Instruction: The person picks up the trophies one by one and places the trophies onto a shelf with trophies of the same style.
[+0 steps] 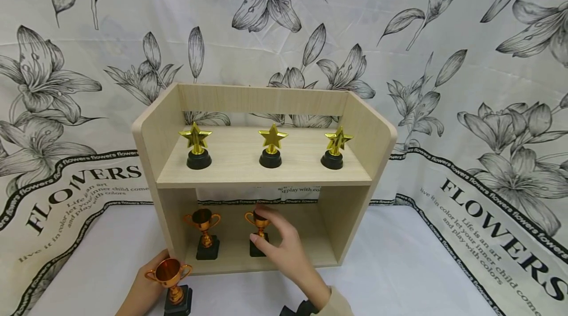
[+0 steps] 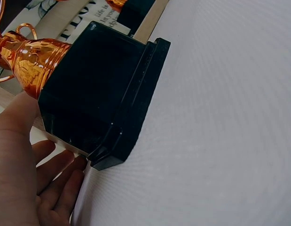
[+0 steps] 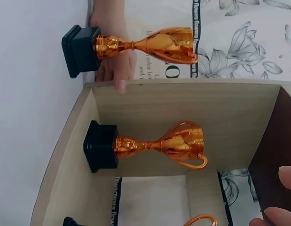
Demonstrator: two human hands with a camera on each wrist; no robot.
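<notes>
My left hand (image 1: 148, 279) is at the lower left front corner of the wooden shelf, its thumb at the side panel's front edge and its other fingers outside. In front of it a bronze cup trophy (image 1: 168, 272) with a black base (image 2: 89, 89) stands upright, partly hiding this hand. My right hand (image 1: 284, 247) reaches into the lower compartment, thumb and forefinger spread around a second cup trophy (image 1: 257, 244). The right wrist view shows its fingertips (image 3: 281, 216) apart from that trophy's handle (image 3: 204, 219). A third cup trophy (image 1: 207, 249) stands to the left.
Three gold star trophies stand on the upper shelf: left (image 1: 198, 158), middle (image 1: 271, 158) and right (image 1: 333, 159). The wooden shelf (image 1: 266, 184) sits on a white cloth (image 1: 399, 262), before a flower-printed backdrop (image 1: 426, 84). Its right panel (image 1: 370, 158) borders the lower compartment.
</notes>
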